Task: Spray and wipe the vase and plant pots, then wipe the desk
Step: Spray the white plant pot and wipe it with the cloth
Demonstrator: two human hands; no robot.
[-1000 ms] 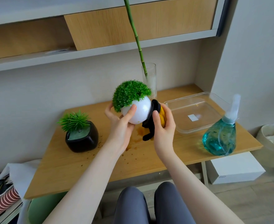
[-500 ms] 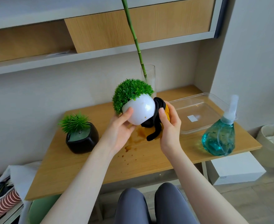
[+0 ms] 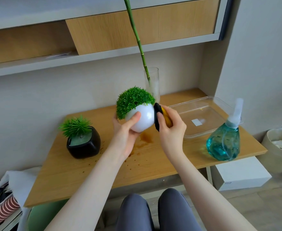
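My left hand point(image 3: 126, 137) grips a round white pot point(image 3: 142, 120) with a green plant ball, held tilted above the wooden desk point(image 3: 80, 177). My right hand point(image 3: 172, 130) presses a black and yellow cloth point(image 3: 162, 117) against the pot's right side. A black pot point(image 3: 84, 145) with a spiky green plant stands on the desk at the left. Behind the white pot stands a clear glass vase point(image 3: 153, 84) holding a tall green stalk. A spray bottle point(image 3: 224, 142) of blue liquid stands near the desk's right front edge.
A clear plastic tray point(image 3: 220, 105) lies at the back right of the desk. Brown stains point(image 3: 147, 138) and specks mark the desk under the pot. A shelf unit hangs above. A white box point(image 3: 240, 174) and a beige bin point(image 3: 280, 147) sit on the floor at right.
The white pot has risen and tilted further left in my left hand. My right hand has bunched the cloth higher against the pot's right side.
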